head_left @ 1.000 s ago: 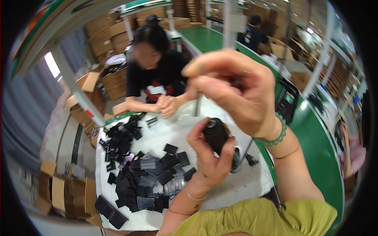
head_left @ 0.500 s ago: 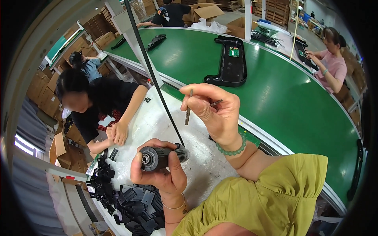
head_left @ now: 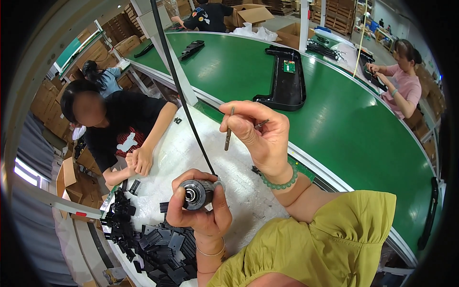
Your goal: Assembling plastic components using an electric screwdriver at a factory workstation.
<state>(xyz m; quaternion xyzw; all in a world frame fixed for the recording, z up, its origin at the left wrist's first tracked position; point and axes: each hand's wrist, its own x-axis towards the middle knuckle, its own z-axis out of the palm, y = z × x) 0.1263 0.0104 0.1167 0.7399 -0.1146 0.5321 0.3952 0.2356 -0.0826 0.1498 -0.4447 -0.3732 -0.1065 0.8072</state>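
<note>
My left hand (head_left: 205, 221) is wrapped round a black electric screwdriver (head_left: 200, 193), its round metal chuck end facing up toward me. No bit shows in the chuck. Up and to the right, my right hand (head_left: 260, 143) pinches a thin dark screwdriver bit (head_left: 227, 137) between thumb and forefinger, the bit nearly upright. A second slim bit (head_left: 262, 123) pokes out among the fingers of that same hand. The two hands are apart, both above a white-covered worktable (head_left: 253, 201).
Black plastic parts (head_left: 167, 244) lie heaped at the table's near left. A black cable (head_left: 179, 91) slants down in front of a white post. Beyond is a green conveyor (head_left: 339, 119) bearing a black tray-like housing (head_left: 289, 88). A co-worker's clasped hands (head_left: 139, 161) rest at the left edge.
My left hand has tilted the electric screwdriver so its chuck faces me more directly, shifting slightly right. My right hand and its bits have hardly moved. The co-worker at left has raised their head.
</note>
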